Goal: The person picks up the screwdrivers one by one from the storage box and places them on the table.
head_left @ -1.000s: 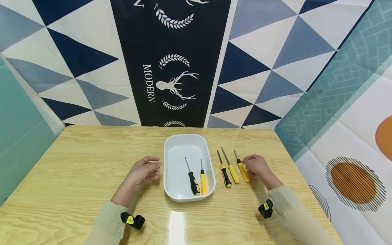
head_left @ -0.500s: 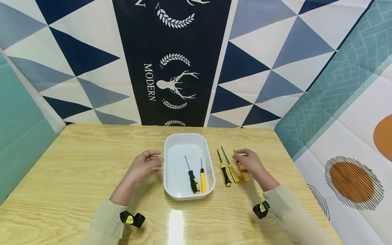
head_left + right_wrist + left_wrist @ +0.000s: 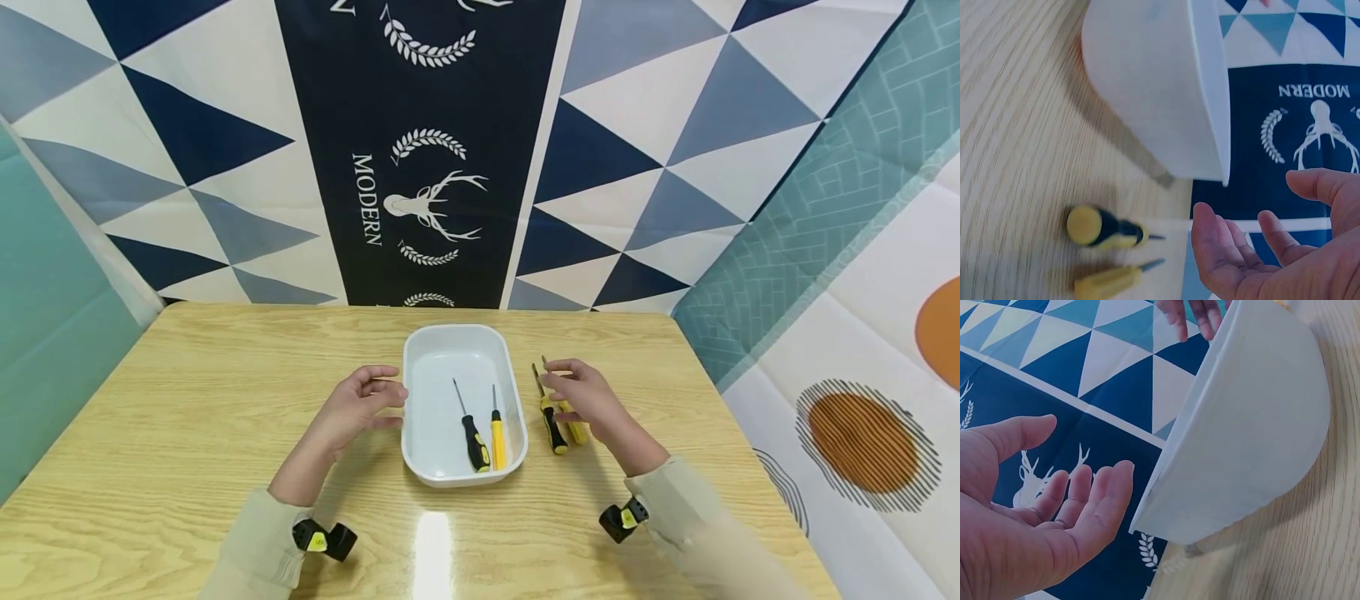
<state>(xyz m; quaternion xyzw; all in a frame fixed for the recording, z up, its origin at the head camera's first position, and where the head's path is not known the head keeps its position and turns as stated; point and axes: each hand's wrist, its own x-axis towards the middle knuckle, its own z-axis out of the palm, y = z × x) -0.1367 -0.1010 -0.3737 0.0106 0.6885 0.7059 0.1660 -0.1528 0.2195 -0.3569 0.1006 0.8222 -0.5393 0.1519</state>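
Note:
A white tray point(image 3: 435, 375) holds a black-and-yellow screwdriver point(image 3: 476, 448) and a yellow-handled screwdriver point(image 3: 498, 443). Beside its left wall, my left hand point(image 3: 363, 406) is held with loosely bent fingers and nothing in them; the left wrist view shows a gap to the tray wall. My right hand point(image 3: 587, 402) hovers over the screwdrivers to the right of the tray, also holding nothing. Under it lie another black-and-yellow screwdriver point(image 3: 553, 435) and a yellow one point(image 3: 577, 432), both partly covered. The third screwdriver of that row is hidden in the head view.
The pale wooden table point(image 3: 225, 375) carries the tray and tools. Patterned cloth point(image 3: 600, 167) hangs behind its far edge and along the right side. A small black camera point(image 3: 326, 540) is strapped to the left wrist, and another camera point(image 3: 624, 518) to the right.
My right hand has moved left from beside the rightmost screwdriver, across the row toward the tray. My left hand has shifted slightly right, closer to the tray's rim. The tools in the tray have stayed put.

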